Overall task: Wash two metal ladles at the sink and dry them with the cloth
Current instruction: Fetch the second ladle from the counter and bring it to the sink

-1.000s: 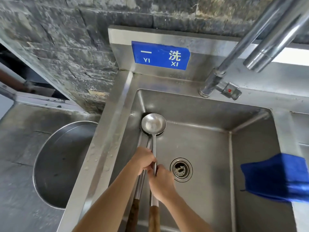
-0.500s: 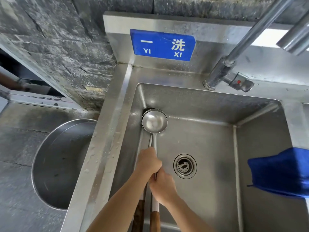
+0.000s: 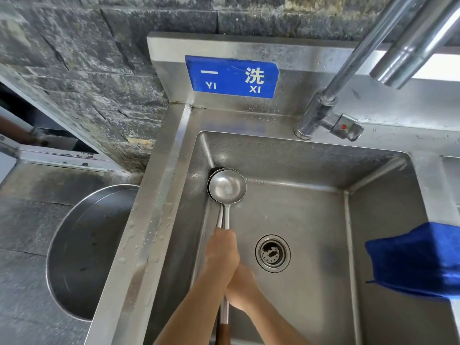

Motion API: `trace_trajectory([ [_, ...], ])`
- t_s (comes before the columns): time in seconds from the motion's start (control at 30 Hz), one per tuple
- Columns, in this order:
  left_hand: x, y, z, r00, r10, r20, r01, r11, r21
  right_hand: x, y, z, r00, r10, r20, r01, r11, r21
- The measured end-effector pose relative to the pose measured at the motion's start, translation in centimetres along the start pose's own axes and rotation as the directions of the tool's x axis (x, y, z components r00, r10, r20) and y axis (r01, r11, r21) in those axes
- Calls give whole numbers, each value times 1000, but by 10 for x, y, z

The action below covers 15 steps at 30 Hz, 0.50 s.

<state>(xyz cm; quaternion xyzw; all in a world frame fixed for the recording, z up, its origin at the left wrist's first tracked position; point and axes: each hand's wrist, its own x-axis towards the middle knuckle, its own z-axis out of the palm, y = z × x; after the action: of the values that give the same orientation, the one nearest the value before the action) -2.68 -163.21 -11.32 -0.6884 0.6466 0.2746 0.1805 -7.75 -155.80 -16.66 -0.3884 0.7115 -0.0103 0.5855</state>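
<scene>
Ladles point(image 3: 227, 186) lie stacked, one bowl nested on the other, in the far left corner of the steel sink point(image 3: 311, 220), their thin shafts running together toward the person and ending in wooden grips at the lower edge of view. Both hands are on the shafts: the left hand point(image 3: 223, 250) sits higher, its fingers closed around the metal, and the right hand point(image 3: 242, 286) is pressed just beneath it, fingers wrapped on the same pair. No water runs from the tap point(image 3: 328, 113), whose spout passes out of view at the upper right, and the basin looks only spotted with drops. By my reading, the washing step is only starting, with the ladles gripped but not yet rinsed. Next, one hand probably has to let go and reach for the tap lever at the back right, while the other keeps both shafts steady. The blue cloth point(image 3: 418, 260) hangs over the right rim, well apart from the ladles, ready for drying.
</scene>
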Motion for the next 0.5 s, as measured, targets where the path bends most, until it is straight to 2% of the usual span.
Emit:
trace_trajectory([
  [0.23, 1, 1, 5, 1000, 26, -14, -25, 998, 62, 5, 4, 4, 998, -23, 50, 23, 1000, -14],
  [0.5, 3, 1, 7, 1000, 24, 9, -24, 999, 44, 7, 10, 1, 998, -41, 49, 38, 997, 68],
])
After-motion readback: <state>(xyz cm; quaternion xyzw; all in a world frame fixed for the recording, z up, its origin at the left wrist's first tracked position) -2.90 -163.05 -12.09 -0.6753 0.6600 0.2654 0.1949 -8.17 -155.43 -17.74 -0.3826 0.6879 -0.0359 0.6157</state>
